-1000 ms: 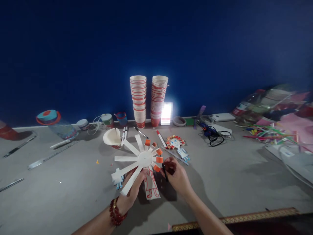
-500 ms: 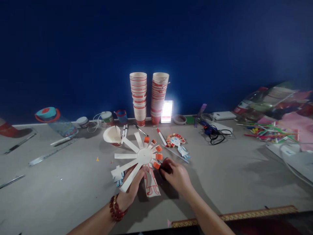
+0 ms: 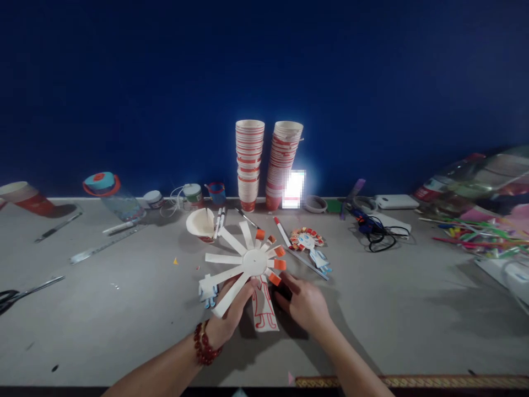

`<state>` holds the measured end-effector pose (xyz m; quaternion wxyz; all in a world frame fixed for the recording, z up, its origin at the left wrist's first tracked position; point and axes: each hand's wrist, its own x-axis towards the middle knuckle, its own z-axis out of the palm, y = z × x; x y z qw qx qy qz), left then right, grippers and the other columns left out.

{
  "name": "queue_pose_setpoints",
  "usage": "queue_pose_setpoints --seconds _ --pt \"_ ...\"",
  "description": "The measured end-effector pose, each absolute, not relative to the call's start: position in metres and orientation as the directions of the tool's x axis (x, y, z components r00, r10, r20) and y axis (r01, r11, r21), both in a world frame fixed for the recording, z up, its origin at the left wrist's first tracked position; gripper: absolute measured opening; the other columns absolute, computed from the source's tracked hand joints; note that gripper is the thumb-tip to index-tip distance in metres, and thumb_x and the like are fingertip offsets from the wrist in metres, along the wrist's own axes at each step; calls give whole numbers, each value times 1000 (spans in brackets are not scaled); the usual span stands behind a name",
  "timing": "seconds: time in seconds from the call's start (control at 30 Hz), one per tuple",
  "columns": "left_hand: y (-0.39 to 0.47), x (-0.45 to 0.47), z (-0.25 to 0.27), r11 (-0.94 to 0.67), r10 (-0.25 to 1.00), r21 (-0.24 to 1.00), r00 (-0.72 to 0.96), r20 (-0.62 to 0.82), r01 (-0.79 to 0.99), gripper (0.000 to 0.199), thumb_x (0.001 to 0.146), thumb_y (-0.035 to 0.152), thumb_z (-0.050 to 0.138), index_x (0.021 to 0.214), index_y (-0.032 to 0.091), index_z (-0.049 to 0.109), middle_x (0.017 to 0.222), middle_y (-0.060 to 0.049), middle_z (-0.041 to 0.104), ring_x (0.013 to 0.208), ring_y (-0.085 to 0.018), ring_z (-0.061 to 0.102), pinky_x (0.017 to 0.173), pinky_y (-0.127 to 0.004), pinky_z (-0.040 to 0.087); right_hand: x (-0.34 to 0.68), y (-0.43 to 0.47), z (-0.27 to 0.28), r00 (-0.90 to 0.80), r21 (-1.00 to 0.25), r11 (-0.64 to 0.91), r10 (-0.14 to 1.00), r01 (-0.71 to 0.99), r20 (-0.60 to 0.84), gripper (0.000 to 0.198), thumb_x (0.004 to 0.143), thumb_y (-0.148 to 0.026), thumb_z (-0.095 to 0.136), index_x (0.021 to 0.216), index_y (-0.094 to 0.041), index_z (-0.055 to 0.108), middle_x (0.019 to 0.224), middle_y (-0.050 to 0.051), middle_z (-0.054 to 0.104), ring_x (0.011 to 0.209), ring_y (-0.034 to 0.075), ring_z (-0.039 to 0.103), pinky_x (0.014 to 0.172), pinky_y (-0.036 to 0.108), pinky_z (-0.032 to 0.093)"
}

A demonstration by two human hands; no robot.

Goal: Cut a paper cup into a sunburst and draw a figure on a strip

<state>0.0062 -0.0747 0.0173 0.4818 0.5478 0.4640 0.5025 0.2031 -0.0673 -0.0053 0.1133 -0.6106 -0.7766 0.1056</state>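
A paper cup cut into strips (image 3: 254,262) fans out around its round white base. Several strips on its right are curled and show orange; those on its left are straight. My left hand (image 3: 233,309), with a red bead bracelet at the wrist, grips it from below by the thumb and fingers. From the base hangs a white strip with a dress and legs drawn in red (image 3: 265,309). My right hand (image 3: 303,302) is closed beside the lower orange curl, around something dark that its fingers mostly hide. Beneath the left strips lies a small blue-outlined paper figure (image 3: 208,291).
Two tall stacks of paper cups (image 3: 248,165) stand against the blue wall. A cut cup (image 3: 201,223), markers (image 3: 282,231) and a finished-looking paper doll (image 3: 306,241) lie behind my hands. Scissors (image 3: 25,293) and a ruler (image 3: 103,245) are left; cables (image 3: 374,231) and straws (image 3: 487,237) right.
The view has turned slightly left, so most things appear farther right. The dark thing at my right hand is less visible. My left hand keeps its grip on the cut cup.
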Motion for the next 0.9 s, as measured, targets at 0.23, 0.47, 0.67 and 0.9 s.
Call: queue_pose_setpoints --seconds 0.23,0.47,0.67,0.9 --pt "-75 5 12 -106 989 993 95 110 -44 28 89 42 60 105 22 71 114 -8 71 111 -27 62 106 -41 44 203 -67 -5 -315 -310 332 943 891 106 17 85 -29 59 98 -21 65 87 5 72 70 20 65 57 27 34" --pt "-77 4 22 -149 986 988 88 145 42 24 91 40 57 93 21 71 103 -6 73 107 -25 63 105 -38 43 206 -73 3 -253 -502 484 852 717 459 9 85 -19 50 79 -21 57 66 1 61 55 14 55 53 25 38" --pt "-78 3 25 -173 977 983 136 163 64 25 93 37 56 103 19 72 108 -6 73 110 -24 62 107 -38 42 203 -79 12 -355 -328 791 547 516 758 29 85 -10 58 112 -20 60 79 4 68 65 16 60 61 28 48" --pt "-79 4 26 -173 978 984 125 166 51 27 91 38 57 107 21 72 104 -6 74 107 -26 65 107 -41 43 196 -83 13 -506 -193 759 577 622 641 35 89 -11 49 121 -20 62 72 4 69 62 18 63 58 29 49"
